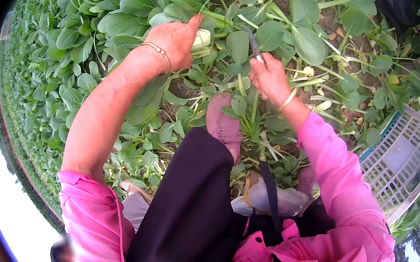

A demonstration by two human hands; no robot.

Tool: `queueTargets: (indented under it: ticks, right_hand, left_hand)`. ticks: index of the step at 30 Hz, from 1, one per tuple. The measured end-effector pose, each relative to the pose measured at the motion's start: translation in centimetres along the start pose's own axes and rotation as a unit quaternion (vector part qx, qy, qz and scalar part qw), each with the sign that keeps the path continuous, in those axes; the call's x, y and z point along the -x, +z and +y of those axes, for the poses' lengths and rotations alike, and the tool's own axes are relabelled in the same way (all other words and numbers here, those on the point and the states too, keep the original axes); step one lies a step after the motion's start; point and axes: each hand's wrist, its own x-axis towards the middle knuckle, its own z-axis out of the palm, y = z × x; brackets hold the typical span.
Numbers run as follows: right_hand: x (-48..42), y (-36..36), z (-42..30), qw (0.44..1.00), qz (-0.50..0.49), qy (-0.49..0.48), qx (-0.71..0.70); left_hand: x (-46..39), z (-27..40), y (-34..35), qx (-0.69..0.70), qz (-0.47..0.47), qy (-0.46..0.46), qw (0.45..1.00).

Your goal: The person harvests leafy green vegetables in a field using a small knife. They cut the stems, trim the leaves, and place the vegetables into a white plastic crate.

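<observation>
My left hand (175, 45) is closed around a head of leafy greens (201, 40), its pale green cut base pointing right and its leaves trailing back under my wrist. To the right, my right hand (269, 77) grips a knife (252, 42) by its handle, the narrow metal blade pointing up and slightly left over the plants. The knife and the held greens are apart. Loose leaves (309, 44) and cut stalks lie on the soil around my right hand.
Dense rows of leafy greens (67, 38) stand at left. A plastic crate (399, 160) sits at lower right. My pink shoe (224, 123) is among the leaves between my hands. Another person (63, 256) is at lower left; someone's dark clothing (393, 3) shows at upper right.
</observation>
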Motion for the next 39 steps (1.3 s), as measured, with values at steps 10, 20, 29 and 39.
queueTargets:
  ticks: [10, 20, 29, 39]
  right_hand:
    - [-1.6, -0.1, -1.3, 0.997, -0.030, 0.035, 0.063]
    - [-2.2, -0.1, -3.0, 0.983, -0.063, 0.076, 0.154]
    - [-2.4, 3.4, 1.2, 0.952, -0.037, -0.015, 0.302]
    - [2.2, 1.2, -3.4, 0.968, -0.029, -0.061, -0.242]
  left_hand:
    - [1.0, -0.2, 2.4, -0.001, -0.017, -0.018, 1.000]
    - [0.9, -0.5, 2.9, 0.017, -0.009, -0.019, 1.000]
    - [2.1, -0.9, 3.1, 0.015, -0.008, -0.019, 1.000]
    - [9.3, 1.4, -0.6, 0.134, 0.050, 0.045, 0.989]
